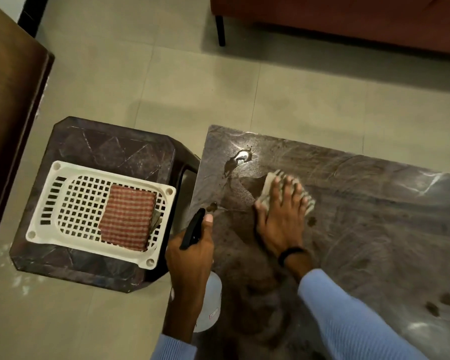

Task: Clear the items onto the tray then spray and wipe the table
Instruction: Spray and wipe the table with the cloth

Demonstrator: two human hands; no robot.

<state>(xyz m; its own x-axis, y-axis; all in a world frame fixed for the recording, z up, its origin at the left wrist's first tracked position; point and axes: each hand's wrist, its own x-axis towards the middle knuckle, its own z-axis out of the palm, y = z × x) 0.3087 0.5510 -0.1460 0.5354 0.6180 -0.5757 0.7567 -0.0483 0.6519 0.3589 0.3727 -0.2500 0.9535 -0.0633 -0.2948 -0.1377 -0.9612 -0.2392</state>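
Pressing flat on a pale folded cleaning cloth (273,185), the right hand (281,211) lies palm down with its fingers spread, pinning the cloth to the dark marbled bench (374,216) near the bench's far left corner. A black band sits on that wrist, and a light blue ribbed sleeve covers the forearm behind it. Just beyond the cloth a small glossy puddle of liquid (240,158) shines on the bench, and a few dark spots mark the surface elsewhere, some near the right hand and some toward the near right edge.

The left hand (190,253) is closed around the neck of a translucent white spray bottle (209,305), with its black trigger head (192,228) pointing forward over the bench's left edge; the thumb rests beside the head. The bottle's body hangs below the hand, over the floor beside the bench.

To the left of the bench stands a dark brown plastic stool (109,146) on the grey tiled floor (192,81). On the stool rests a cream perforated plastic tray (70,201), and in the tray lies a red and white checked folded cloth (127,216), with something greyish showing at its right edge that cannot be made out.
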